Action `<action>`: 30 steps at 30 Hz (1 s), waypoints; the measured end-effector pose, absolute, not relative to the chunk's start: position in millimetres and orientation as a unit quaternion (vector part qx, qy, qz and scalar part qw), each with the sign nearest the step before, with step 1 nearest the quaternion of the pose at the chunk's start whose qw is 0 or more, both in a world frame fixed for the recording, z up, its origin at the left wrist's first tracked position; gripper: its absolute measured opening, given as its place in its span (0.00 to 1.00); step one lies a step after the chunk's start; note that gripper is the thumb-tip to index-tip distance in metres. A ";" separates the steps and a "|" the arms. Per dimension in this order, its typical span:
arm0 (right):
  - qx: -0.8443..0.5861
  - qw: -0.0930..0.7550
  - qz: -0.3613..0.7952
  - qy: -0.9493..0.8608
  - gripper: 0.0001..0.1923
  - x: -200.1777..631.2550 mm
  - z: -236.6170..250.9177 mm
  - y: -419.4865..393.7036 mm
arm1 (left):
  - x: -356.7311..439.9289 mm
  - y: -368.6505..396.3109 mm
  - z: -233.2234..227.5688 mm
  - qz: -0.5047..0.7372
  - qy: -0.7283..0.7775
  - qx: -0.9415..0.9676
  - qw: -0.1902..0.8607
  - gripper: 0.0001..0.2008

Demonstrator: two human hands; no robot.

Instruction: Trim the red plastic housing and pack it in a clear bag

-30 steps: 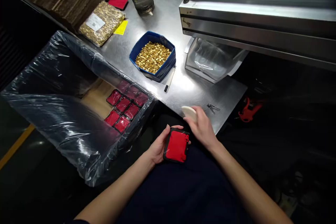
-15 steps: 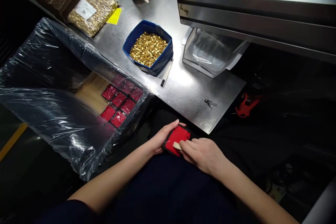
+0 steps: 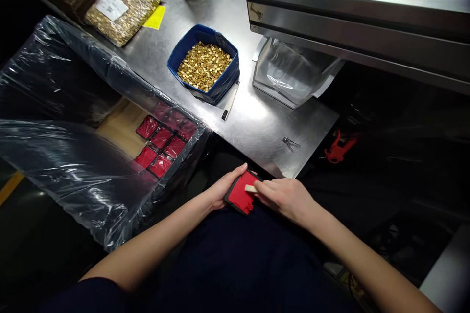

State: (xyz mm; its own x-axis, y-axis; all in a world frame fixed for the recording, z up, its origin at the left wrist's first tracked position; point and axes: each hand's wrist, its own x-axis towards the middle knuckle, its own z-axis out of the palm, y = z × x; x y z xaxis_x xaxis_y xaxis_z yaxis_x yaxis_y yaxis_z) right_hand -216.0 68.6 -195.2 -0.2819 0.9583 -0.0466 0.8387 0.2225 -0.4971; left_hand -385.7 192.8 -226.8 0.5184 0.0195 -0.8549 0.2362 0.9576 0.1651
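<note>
The red part with black rim [image 3: 240, 194] lies over the person's lap, just below the near edge of the steel table [image 3: 257, 122]; the left hand [image 3: 222, 190] cups its left side, fingers curled on the rim; the right hand [image 3: 284, 196] pinches a small pale piece [image 3: 251, 189] against its red face; farther up the table from this part stands a blue bin of brass pieces [image 3: 204, 62].
</note>
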 end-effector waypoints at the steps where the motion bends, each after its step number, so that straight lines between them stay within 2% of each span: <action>1: -0.589 0.130 0.226 -0.765 0.13 -214.9 -194.4 67.7 | -385.6 193.2 -226.6 -0.065 0.485 0.130 0.862 0.23; 8: -0.601 0.127 0.250 -0.748 0.15 -218.3 -190.9 69.5 | -385.5 193.9 -231.0 -0.065 0.478 0.110 0.869 0.25; 22: -0.630 0.116 0.328 -0.695 0.15 -213.5 -189.1 62.2 | -382.1 194.8 -229.2 -0.064 0.480 0.121 0.867 0.21; 30: -0.641 0.112 0.323 -0.687 0.14 -210.2 -188.3 68.0 | -381.2 196.1 -234.5 -0.073 0.474 0.118 0.869 0.22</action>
State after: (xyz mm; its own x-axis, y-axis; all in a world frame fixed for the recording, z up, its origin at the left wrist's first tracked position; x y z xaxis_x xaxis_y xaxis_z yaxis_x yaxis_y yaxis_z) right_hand -210.2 68.0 -188.3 -0.1530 0.9535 -0.2595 0.8083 -0.0304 -0.5880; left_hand -381.2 196.1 -234.5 0.5390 -0.0156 -0.8421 0.2390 0.9616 0.1351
